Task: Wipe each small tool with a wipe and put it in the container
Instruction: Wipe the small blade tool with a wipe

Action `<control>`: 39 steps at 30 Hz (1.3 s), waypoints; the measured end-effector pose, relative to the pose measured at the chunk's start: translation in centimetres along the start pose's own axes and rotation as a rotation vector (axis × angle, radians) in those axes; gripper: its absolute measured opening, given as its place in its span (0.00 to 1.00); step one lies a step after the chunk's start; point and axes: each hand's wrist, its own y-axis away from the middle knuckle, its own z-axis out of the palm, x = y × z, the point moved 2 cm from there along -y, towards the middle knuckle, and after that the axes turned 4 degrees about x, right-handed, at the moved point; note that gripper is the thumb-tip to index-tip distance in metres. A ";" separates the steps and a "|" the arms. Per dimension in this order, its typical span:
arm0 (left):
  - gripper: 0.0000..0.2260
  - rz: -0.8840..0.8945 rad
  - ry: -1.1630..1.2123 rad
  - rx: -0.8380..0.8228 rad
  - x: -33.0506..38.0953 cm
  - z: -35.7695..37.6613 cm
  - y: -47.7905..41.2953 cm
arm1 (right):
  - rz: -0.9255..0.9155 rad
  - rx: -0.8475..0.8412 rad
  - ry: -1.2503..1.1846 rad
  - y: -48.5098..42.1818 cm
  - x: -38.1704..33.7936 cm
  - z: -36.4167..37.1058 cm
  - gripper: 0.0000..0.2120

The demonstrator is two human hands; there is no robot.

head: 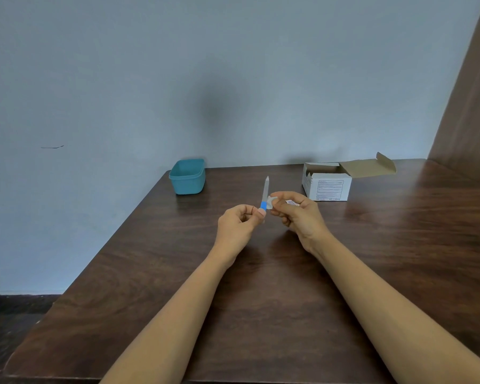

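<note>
While the left hand (240, 220) pinches the nail file (265, 194) upright, the right hand (294, 210), pinching the wipe (272, 202), should probably slide firmly tipward.

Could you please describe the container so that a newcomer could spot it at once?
On the dark wooden table, look to the far left corner against the wall. The container stands there: a small open teal plastic tub, unlike the white cardboard box at the far right.
</note>
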 end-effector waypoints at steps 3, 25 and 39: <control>0.07 -0.030 0.052 -0.028 0.1 0.0 0.1 | -0.017 -0.020 0.045 0.2 -0.1 0.2 0.05; 0.08 0.206 -0.188 0.038 -0.2 -0.2 0.1 | 0.119 -0.076 -0.099 0.1 0.7 0.5 0.06; 0.09 0.251 -0.270 -0.015 0.0 0.4 0.5 | 0.102 0.062 -0.161 -0.3 1.9 1.1 0.12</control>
